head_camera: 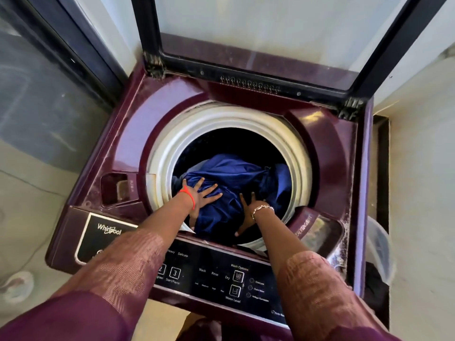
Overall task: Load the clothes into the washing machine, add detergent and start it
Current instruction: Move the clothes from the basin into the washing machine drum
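A maroon top-loading washing machine [123, 148] stands below me with its glass lid [258, 33] raised upright at the back. Blue clothes [234, 173] fill the lower part of the round drum, inside the white drum ring [231, 119]. Both my arms reach into the drum. My left hand [200, 196], with a red thread on the wrist, lies flat on the blue cloth, fingers spread. My right hand [247, 211], with a chain bracelet, presses on the cloth beside it, fingers apart. The black control panel [216, 274] lies under my forearms.
A detergent compartment [317, 230] sits at the machine's front right and another recess [118, 188] at the front left. A translucent plastic container [379, 247] stands to the right of the machine. Dark glass door frames rise on the left, a pale wall on the right.
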Action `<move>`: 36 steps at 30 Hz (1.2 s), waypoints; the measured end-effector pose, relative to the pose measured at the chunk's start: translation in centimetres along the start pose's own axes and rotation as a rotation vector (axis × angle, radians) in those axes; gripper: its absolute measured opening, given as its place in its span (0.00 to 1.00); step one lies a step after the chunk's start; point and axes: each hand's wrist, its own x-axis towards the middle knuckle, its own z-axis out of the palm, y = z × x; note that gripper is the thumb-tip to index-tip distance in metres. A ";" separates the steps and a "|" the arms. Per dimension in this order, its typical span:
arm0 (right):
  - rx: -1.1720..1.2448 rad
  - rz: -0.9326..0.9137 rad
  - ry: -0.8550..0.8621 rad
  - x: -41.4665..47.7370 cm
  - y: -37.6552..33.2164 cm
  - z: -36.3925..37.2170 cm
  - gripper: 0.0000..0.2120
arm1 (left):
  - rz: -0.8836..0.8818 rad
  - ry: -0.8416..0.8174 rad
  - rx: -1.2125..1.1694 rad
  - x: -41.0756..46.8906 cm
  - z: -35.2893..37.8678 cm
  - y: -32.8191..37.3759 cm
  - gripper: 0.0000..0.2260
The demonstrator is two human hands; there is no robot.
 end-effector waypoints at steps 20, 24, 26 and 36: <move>0.678 -0.067 0.692 -13.6 3.3 -4.6 0.15 | 0.283 0.980 -0.694 -12.2 -8.4 3.6 0.12; 0.587 -0.065 0.963 -18.6 5.0 -1.4 0.15 | 0.395 1.066 -0.686 -13.7 -9.7 8.1 0.11; 0.549 -0.042 1.044 -20.5 6.1 0.5 0.16 | 0.432 1.096 -0.615 -14.2 -10.5 10.5 0.12; 0.542 0.239 1.283 -24.6 18.0 9.6 0.19 | 0.547 1.032 -0.004 -11.7 -17.9 24.3 0.31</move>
